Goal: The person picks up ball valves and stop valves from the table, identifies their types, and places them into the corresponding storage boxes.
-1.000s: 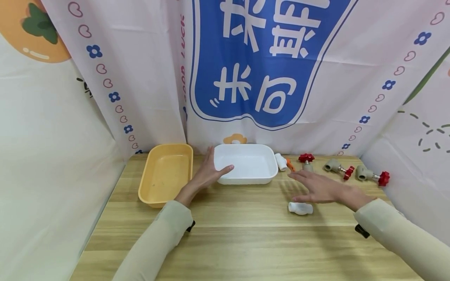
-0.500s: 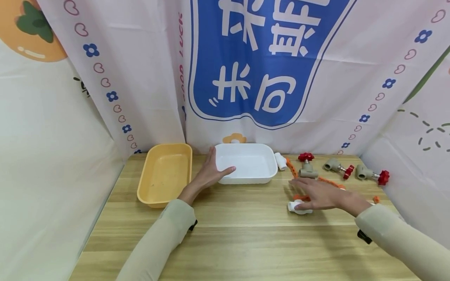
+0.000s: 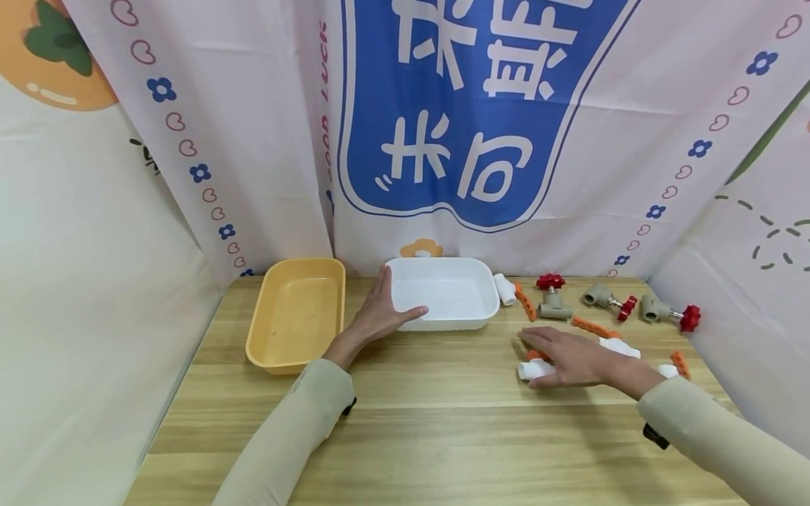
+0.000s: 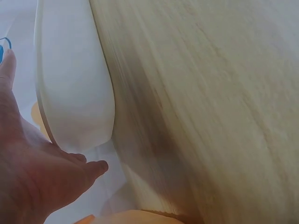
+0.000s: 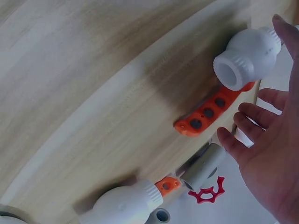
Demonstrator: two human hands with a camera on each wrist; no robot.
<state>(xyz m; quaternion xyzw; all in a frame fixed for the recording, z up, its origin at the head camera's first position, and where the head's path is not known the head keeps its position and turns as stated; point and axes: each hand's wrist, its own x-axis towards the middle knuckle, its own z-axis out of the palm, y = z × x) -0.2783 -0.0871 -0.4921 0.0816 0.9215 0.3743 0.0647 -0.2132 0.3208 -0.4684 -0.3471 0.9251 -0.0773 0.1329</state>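
Since a second ago, the right hand point(image 3: 572, 360) has come back a bit. Both arms point(image 3: 294, 422) reach out over the wood table point(image 3: 436, 429). By the white tray point(image 3: 443, 323), the left hand point(image 3: 377, 313) has its thumb and fingers wide apart. The right hand's fingers are spread too, holding nothing. A white valve point(image 3: 534, 370) with an orange handle point(image 5: 208, 112) lies just below, between thumb and fingers.

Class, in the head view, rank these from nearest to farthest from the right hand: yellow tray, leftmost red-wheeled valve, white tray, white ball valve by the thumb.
1. White ball valve: right at the right hand, partly covered by it.
2. Leftmost red-wheeled valve: beyond the hand, toward the back.
3. White tray: to the hand's left.
4. Yellow tray: farther left, past the white tray.
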